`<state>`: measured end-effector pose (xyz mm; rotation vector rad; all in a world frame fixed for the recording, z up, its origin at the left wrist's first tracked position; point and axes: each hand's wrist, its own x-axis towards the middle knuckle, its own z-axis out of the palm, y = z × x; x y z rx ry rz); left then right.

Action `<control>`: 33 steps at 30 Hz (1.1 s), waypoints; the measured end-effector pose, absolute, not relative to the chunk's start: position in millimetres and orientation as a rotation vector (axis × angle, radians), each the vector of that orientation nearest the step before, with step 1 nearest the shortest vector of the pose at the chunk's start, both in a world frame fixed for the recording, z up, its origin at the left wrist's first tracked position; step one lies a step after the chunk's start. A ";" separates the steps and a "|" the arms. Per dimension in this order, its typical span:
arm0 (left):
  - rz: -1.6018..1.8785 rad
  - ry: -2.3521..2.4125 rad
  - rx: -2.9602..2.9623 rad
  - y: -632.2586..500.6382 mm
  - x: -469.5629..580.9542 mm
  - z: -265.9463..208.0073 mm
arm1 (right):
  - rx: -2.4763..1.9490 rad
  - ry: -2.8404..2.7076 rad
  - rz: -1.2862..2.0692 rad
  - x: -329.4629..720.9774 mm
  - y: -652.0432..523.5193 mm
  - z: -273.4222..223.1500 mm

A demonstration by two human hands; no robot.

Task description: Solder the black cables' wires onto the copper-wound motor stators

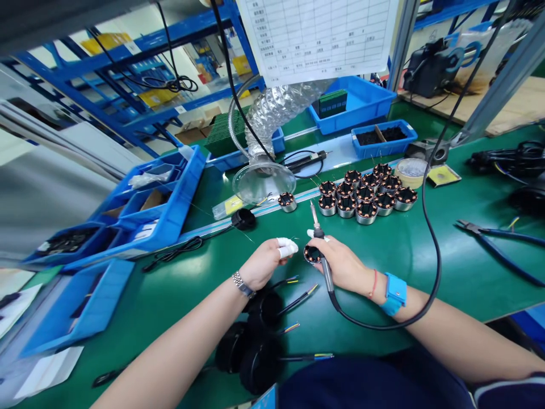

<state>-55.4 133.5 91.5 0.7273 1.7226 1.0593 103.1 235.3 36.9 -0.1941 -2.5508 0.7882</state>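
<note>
My right hand (343, 261) is closed around a soldering iron (327, 272), its tip pointing up and away from me. The same hand also holds a motor stator (312, 254) with copper windings low in its fingers. To the left of it, my left hand (268, 258) has its fingers pinched together, with white covers on the fingertips. Fine strands show by those fingertips, but what they grip is too small to make out. A single stator (287, 202) stands on the bench beyond my hands, and a group of several stators (365, 194) is at the right.
Black cylindrical housings (261, 363) with cables lie close to me. Cutting pliers (489, 230) rest at the right. A clear extractor hood (264, 184) on a foil duct stands at the back. Blue bins (187, 196) line the left; the iron's cord (430, 227) loops over my right forearm.
</note>
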 end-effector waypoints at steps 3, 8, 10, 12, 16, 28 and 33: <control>1.090 1.734 0.660 130.2 -53.6 91.2 | -0.240 -2.559 0.746 101.8 233.0 37.9; 0.872 1.786 0.695 124.3 -47.8 101.7 | -0.267 -2.541 0.769 101.1 231.1 36.7; 0.818 1.777 0.715 124.1 -44.1 105.7 | -0.267 -2.541 0.768 101.0 231.2 35.6; 0.796 1.774 0.729 124.9 -41.7 107.1 | -0.266 -2.533 0.770 100.7 231.4 34.5; 0.833 1.772 0.732 125.6 -40.5 99.6 | -0.260 -2.524 0.778 99.9 231.8 33.5; 0.192 1.916 1.616 105.0 -77.8 98.2 | -0.261 -2.501 0.817 100.1 232.1 33.4; -0.175 1.920 1.735 91.6 -86.9 91.1 | -0.277 -2.483 0.811 99.5 231.7 34.7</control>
